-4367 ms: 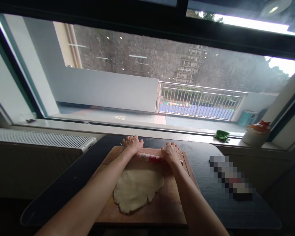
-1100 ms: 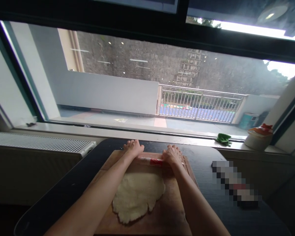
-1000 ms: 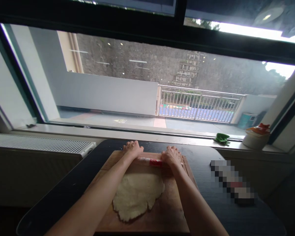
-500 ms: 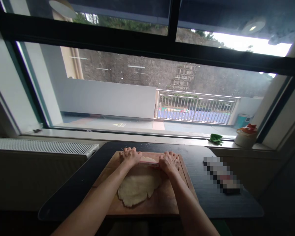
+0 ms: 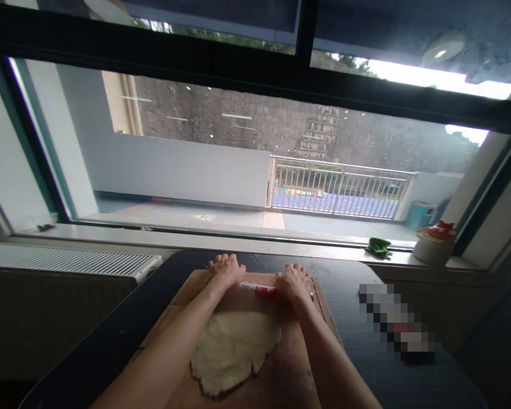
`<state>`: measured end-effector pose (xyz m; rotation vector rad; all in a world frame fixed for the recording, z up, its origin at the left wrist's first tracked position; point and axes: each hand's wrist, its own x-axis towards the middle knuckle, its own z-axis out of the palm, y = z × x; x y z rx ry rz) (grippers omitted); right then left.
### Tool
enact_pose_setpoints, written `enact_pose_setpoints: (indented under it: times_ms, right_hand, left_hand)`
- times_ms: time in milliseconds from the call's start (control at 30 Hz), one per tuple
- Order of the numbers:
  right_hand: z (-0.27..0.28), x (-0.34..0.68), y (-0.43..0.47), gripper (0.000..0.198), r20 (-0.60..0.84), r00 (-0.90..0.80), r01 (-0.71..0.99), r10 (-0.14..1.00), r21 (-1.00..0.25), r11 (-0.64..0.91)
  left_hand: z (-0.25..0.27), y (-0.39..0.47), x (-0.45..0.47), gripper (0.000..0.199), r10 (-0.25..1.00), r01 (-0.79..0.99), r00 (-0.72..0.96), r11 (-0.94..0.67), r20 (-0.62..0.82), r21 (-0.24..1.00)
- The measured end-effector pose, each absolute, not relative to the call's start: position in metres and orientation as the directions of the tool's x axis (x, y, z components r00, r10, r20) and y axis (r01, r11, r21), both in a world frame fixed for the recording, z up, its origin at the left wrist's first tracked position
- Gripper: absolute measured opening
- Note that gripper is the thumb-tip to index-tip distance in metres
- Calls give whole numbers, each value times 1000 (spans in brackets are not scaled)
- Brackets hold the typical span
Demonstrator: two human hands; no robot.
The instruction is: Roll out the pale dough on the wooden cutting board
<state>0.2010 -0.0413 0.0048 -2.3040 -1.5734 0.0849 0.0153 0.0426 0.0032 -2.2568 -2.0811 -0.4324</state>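
My left hand [image 5: 226, 270] and my right hand [image 5: 294, 279] are closed over the two ends of a cylinder with a red and white label [image 5: 260, 291]. It lies crosswise near the far edge of a wooden board [image 5: 292, 358]. My hands cover its ends, so I cannot tell exactly what kind of thing it is. On the near side of the cylinder, a flat sheet of pale dough [image 5: 234, 352] is spread on the board. Its outline is uneven, with a small split at the near right edge. My left forearm overlaps the dough's left side.
The board rests on a dark table [image 5: 340, 295], where a blurred-out long object [image 5: 396, 324] lies to the right. On the windowsill [image 5: 255, 241] are a green item [image 5: 378, 247] and a pale pot [image 5: 434, 250] with an orange top. A white radiator [image 5: 68, 258] stands at left.
The cylinder has turned, showing more of its red label. Both hands are slightly farther toward the board's far edge. The view has shifted, so board and dough appear lower and larger.
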Motion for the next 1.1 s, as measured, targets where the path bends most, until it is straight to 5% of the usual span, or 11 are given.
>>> enact_pose_setpoints:
  times_ms: [500, 1100]
  right_hand:
    - [0, 179, -108, 34, 340, 315, 938, 886, -254, -236]
    - [3, 204, -47, 38, 169, 357, 913, 919, -272, -304]
  left_hand:
    - [5, -9, 4, 47, 974, 983, 50, -87, 221, 162]
    - [-2, 59, 25, 51, 987, 977, 46, -77, 157, 198]
